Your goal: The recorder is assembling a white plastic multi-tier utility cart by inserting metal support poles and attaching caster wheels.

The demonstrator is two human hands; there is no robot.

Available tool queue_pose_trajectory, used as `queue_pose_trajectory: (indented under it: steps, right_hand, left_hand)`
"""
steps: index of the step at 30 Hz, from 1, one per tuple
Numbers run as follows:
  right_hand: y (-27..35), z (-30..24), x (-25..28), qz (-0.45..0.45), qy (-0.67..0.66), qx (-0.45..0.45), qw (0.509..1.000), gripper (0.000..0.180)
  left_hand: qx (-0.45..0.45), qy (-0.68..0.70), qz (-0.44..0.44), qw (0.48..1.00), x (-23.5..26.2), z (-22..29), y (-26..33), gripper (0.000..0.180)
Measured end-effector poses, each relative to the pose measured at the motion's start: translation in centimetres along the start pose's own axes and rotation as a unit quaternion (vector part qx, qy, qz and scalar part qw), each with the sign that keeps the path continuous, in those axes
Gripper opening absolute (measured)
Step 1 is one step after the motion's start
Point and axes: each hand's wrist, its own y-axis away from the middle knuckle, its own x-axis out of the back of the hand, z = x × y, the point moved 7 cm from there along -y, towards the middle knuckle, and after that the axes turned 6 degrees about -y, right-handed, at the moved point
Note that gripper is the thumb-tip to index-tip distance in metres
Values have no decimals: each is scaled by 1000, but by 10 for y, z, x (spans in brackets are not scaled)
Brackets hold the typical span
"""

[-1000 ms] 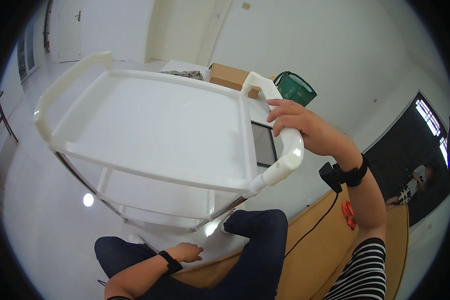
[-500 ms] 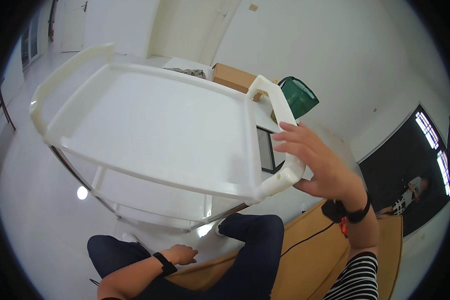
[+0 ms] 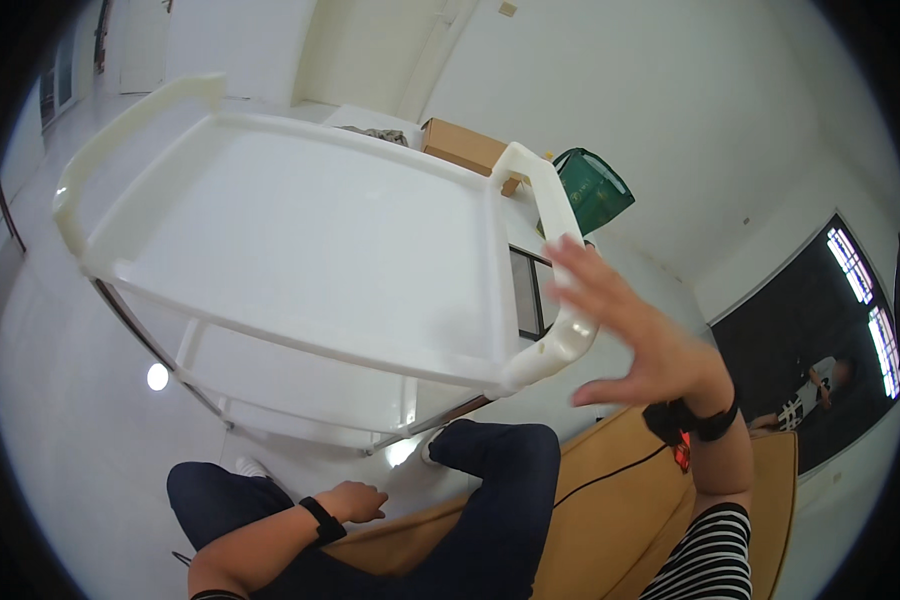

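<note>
A white serving trolley [image 3: 300,235] stands in front of me, its rimmed top tray bare and a lower shelf [image 3: 280,375] visible beneath. Pale curved handles rise at both ends. My right hand [image 3: 635,335] is open, fingers spread and slightly blurred, beside the right handle [image 3: 570,335]. Its fingertips overlap the handle in the picture; whether they touch it I cannot tell. Over my lap, my left hand [image 3: 358,502] is loosely curled with nothing visible in it, apart from the trolley.
I sit on a tan seat [image 3: 610,500] with a black cable across it. Behind the trolley are a cardboard box [image 3: 465,146], a green bag [image 3: 592,190] and crumpled grey cloth [image 3: 380,135] on a white surface. A dark glossy panel [image 3: 780,310] at right reflects a person.
My right hand has come away from the right handle, its thumb dropping clear and fingers spreading wider. The trolley appears slightly further left and up in view. My left hand stays over my lap.
</note>
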Motion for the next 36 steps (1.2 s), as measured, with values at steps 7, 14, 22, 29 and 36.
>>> queue_pose_trajectory:
  steps: [7,14,22,29,36]
  right_hand:
    - [-28,137,35,95,-184,-260,943,63]
    - [-74,175,13,41,-103,-289,951,69]
    - [-85,183,-2,43,-213,-241,946,62]
    - [25,269,-137,299,-608,-273,683,48]
    - [50,154,-394,67,-690,-449,564,51]
  left_hand:
    - [-13,-8,18,1000,4,4,0,40]
    - [-11,3,0,1000,6,-2,1,43]
    - [-5,6,3,1000,1,4,10,39]
    - [34,87,22,995,21,-20,2,48]
    - [89,220,87,968,41,-27,14,61]
